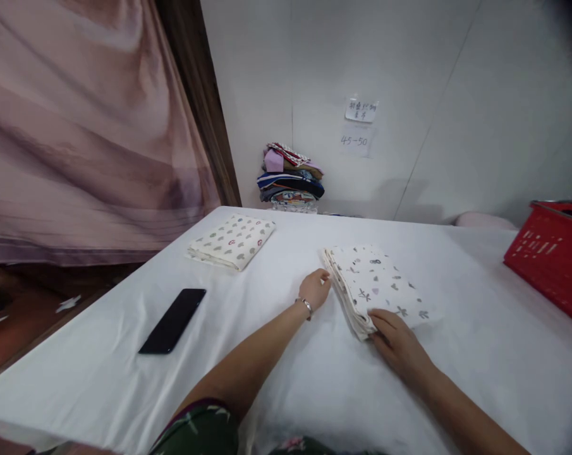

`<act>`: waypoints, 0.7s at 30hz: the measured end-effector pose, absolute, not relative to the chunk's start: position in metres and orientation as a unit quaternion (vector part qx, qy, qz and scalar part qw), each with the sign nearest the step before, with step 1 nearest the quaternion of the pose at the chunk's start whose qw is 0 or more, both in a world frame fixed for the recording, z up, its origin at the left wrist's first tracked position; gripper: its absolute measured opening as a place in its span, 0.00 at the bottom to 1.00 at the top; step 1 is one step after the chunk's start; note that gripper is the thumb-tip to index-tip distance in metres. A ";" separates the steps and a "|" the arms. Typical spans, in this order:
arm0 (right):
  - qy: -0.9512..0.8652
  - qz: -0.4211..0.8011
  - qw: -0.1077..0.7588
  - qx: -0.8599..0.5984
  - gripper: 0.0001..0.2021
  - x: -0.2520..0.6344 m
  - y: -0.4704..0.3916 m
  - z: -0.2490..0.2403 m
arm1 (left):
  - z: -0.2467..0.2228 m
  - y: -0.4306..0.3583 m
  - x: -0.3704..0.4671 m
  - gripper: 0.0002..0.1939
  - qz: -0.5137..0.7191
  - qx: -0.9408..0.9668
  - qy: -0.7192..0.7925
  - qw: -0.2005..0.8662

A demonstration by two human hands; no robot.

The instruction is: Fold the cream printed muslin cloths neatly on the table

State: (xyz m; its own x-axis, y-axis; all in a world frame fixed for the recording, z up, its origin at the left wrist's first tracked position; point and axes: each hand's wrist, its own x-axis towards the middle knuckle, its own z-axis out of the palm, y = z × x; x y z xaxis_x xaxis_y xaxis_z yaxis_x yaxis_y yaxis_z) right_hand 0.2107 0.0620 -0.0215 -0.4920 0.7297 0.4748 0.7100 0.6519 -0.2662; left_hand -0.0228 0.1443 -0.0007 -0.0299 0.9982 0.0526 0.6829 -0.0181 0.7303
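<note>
A folded white cloth with small grey and dark prints (380,281) lies on the white-covered table (286,379), right of centre. My right hand (397,341) grips its near corner, with the thumb on one side and fingers on the other. At the cloth's left folded edge is my left hand (315,289), a bracelet on its wrist; its fingers are curled at the edge, and what they pinch, if anything, is too small to make out. A second folded cloth with grey and red prints (233,241) rests at the back left of the table.
A black phone (172,321) lies on the left of the table. At the right edge stands a red plastic basket (551,256). Behind the table, a stack of folded clothes (291,180) is against the wall. A pink curtain (86,126) hangs at left.
</note>
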 end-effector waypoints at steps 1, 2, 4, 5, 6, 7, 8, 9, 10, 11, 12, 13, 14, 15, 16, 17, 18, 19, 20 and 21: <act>-0.864 0.009 0.287 -0.413 0.15 0.210 0.062 -0.022 | 0.001 0.156 -0.027 0.11 0.301 0.635 0.662 0.260; -0.865 0.001 0.291 -0.409 0.16 0.210 0.062 -0.023 | 0.003 0.167 -0.031 0.11 0.300 0.626 0.672 0.259; -0.869 -0.007 0.298 -0.396 0.17 0.210 0.062 -0.025 | 0.005 0.187 -0.037 0.12 0.297 0.613 0.686 0.255; -0.870 -0.009 0.299 -0.391 0.18 0.210 0.063 -0.026 | 0.006 0.196 -0.038 0.12 0.294 0.608 0.692 0.254; -0.872 -0.010 0.300 -0.387 0.18 0.211 0.063 -0.027 | 0.006 0.205 -0.039 0.13 0.290 0.602 0.699 0.255; -0.872 -0.009 0.301 -0.385 0.18 0.211 0.063 -0.028 | 0.006 0.213 -0.040 0.14 0.285 0.597 0.705 0.256; -0.872 -0.007 0.303 -0.385 0.18 0.212 0.063 -0.029 | 0.005 0.220 -0.040 0.15 0.279 0.594 0.710 0.255; -0.871 -0.003 0.305 -0.386 0.18 0.213 0.064 -0.030 | 0.004 0.227 -0.039 0.15 0.274 0.595 0.712 0.254; -0.868 0.004 0.308 -0.390 0.18 0.213 0.064 -0.031 | 0.003 0.234 -0.038 0.16 0.269 0.598 0.712 0.252; -0.864 0.013 0.311 -0.395 0.18 0.214 0.064 -0.031 | 0.003 0.240 -0.036 0.16 0.263 0.603 0.710 0.249; -0.860 0.024 0.314 -0.402 0.18 0.215 0.064 -0.031 | 0.002 0.245 -0.035 0.16 0.258 0.609 0.708 0.248; -0.855 0.034 0.317 -0.408 0.18 0.215 0.064 -0.031 | 0.001 0.251 -0.033 0.15 0.251 0.614 0.706 0.248; -0.851 0.044 0.322 -0.412 0.18 0.215 0.064 -0.030 | 0.001 0.255 -0.032 0.14 0.244 0.618 0.704 0.251; -0.847 0.055 0.327 -0.415 0.17 0.216 0.064 -0.030 | 0.000 0.260 -0.031 0.13 0.236 0.620 0.703 0.256; -0.842 0.068 0.334 -0.419 0.17 0.216 0.064 -0.029 | 0.000 0.263 -0.030 0.13 0.229 0.619 0.703 0.265; -0.834 0.085 0.342 -0.425 0.17 0.216 0.064 -0.028 | 0.001 0.266 -0.031 0.13 0.223 0.616 0.702 0.277; -0.822 0.108 0.352 -0.434 0.16 0.216 0.063 -0.028 | 0.001 0.268 -0.031 0.13 0.218 0.612 0.701 0.293; -0.807 0.134 0.362 -0.447 0.16 0.215 0.063 -0.027 | 0.001 0.270 -0.033 0.14 0.215 0.607 0.700 0.310; -0.791 0.161 0.371 -0.460 0.16 0.215 0.063 -0.026 | 0.001 0.271 -0.035 0.16 0.213 0.601 0.698 0.327; -0.774 0.188 0.379 -0.470 0.16 0.214 0.062 -0.025 | 0.001 0.272 -0.037 0.16 0.213 0.596 0.695 0.342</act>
State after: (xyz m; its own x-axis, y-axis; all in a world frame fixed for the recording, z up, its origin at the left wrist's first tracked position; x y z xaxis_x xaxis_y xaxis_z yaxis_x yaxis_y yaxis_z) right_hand 0.2142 0.0624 -0.0247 -0.2702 0.8710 0.4104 0.5859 0.4870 -0.6477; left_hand -0.0371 0.2720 0.0013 -0.0566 0.9734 -0.2218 0.6819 0.2000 0.7036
